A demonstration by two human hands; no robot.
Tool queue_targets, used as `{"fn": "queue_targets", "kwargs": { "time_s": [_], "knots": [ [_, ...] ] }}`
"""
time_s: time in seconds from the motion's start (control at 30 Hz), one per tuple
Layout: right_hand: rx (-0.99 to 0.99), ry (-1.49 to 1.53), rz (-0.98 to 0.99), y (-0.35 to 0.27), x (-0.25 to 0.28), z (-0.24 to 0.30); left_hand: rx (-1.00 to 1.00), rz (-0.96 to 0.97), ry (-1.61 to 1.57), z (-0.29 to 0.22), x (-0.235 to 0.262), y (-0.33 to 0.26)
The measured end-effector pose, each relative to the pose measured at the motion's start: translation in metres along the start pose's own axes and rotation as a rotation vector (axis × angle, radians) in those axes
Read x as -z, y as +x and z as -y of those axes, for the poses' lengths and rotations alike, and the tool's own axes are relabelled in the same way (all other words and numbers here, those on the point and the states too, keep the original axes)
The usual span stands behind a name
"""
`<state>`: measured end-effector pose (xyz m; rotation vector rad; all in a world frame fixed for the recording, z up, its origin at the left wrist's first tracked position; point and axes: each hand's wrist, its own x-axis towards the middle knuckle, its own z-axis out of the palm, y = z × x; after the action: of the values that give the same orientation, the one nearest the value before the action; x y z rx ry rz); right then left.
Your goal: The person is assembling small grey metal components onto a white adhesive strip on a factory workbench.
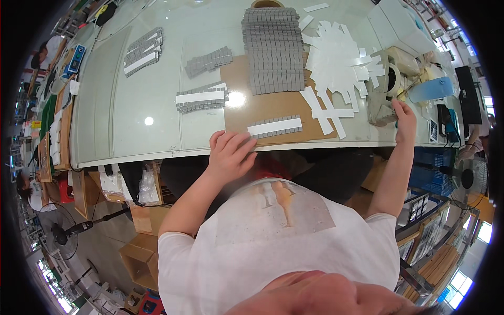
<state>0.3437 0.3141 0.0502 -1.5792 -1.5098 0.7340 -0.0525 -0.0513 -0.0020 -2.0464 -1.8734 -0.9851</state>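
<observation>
Close to the table's front edge lies a narrow grey segmented strip with a white strip [274, 126] along its top. My left hand [229, 152] rests at its left end, fingertips touching the end and fingers apart. On the right, my right hand [405, 122] reaches to a cluttered spot beside a roll of tape [392, 80]. Its fingers are closed together; what they hold, if anything, is too small to make out. A large block of grey segmented strips [274, 50] lies ahead on a brown board [236, 111]. To its right spreads a pile of white strips [336, 60].
Smaller stacks of grey strips [208, 61] lie left of the board, some topped with white strips [201, 97]. A blue bottle [431, 90] lies at the right. A white box [401, 26] stands at the back right. One fan [62, 234] stands at the lower left.
</observation>
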Motion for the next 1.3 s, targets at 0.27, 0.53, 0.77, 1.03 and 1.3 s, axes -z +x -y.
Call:
{"fn": "queue_targets", "kwargs": {
  "time_s": [0.27,0.53,0.77,1.03,1.3],
  "knots": [
    [-0.104,0.409,0.093,0.013,0.007,0.010,-0.003,-0.030,-0.064,0.005,0.000,-0.003],
    [-0.003,-0.093,-0.138,-0.104,0.033,-0.073,-0.013,-0.084,-0.122,0.004,0.000,-0.001],
    [0.297,-0.027,0.494,-0.209,-0.037,0.034,0.045,-0.026,-0.548,-0.029,0.010,0.020],
    [0.959,-0.143,1.011,-0.253,-0.110,0.098,0.577,0.916,-0.483,-0.048,0.042,0.054],
    [0.440,-0.019,0.825,-0.239,-0.115,0.085,0.500,0.615,-0.460,-0.027,0.029,0.053]
  ]
}}
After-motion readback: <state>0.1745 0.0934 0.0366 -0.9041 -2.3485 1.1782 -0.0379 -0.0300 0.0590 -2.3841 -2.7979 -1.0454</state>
